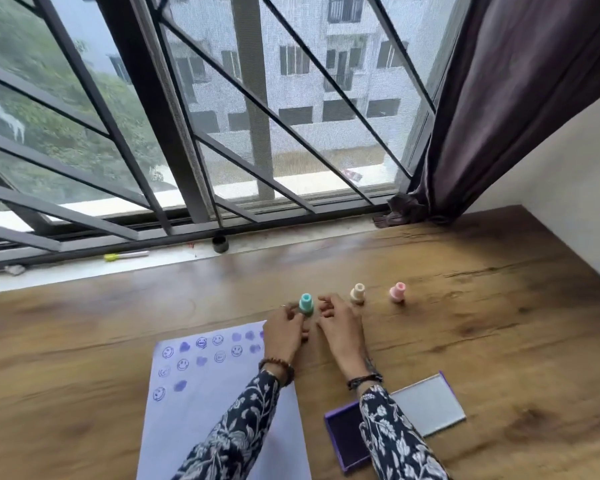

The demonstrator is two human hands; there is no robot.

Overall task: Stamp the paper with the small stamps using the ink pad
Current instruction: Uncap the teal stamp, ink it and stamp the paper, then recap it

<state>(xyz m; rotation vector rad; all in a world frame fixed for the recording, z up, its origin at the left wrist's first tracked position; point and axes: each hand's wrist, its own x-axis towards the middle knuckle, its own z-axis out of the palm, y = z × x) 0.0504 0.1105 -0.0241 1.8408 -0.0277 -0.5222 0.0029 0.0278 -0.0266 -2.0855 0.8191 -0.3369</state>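
Observation:
A teal stamp (305, 302) stands upright on the wooden table just beyond the paper's far right corner. My left hand (284, 333) has its fingertips closed around the stamp's base. My right hand (340, 329) rests right beside it, fingers loosely curled and apart, holding nothing. To the right stand a cream stamp (357, 293) and a pink stamp (397, 292). The white paper (201, 403) carries several purple smiley and blob prints across its upper part. An open purple ink pad (343, 436) lies under my right forearm, its grey lid (430, 403) folded out to the right.
The wooden table (499, 341) runs up to a window sill (84, 268) holding a yellow-capped marker (125, 255) and a small dark cap (219, 243). A dark curtain (499, 116) hangs at the back right, beside a white wall (575, 188).

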